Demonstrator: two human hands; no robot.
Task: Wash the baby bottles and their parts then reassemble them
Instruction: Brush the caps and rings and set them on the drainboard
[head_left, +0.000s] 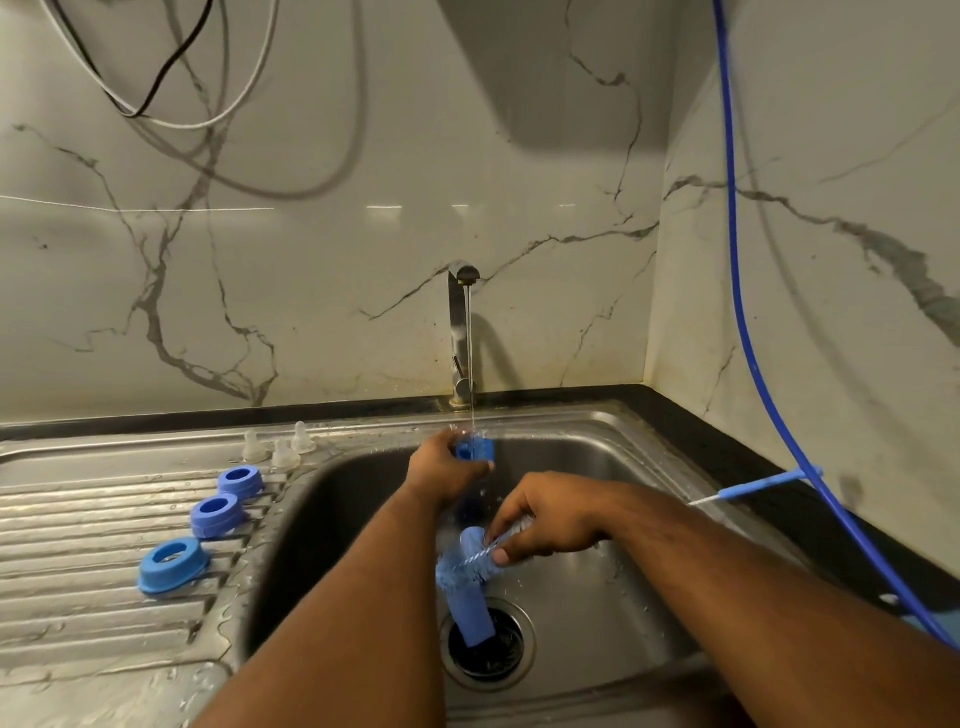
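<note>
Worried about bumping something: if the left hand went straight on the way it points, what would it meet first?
Likely the faucet base behind the sink. The left hand, gripping a blue ring under the stream, points toward it with only water between; depth is unclear from one view.

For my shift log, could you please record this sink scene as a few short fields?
Tap: running
Left hand: holds a blue part under the stream
Right hand: grips the bottle brush over the sink basin
Drainboard: three blue rings, three clear teats
Right counter: small blue brush
</note>
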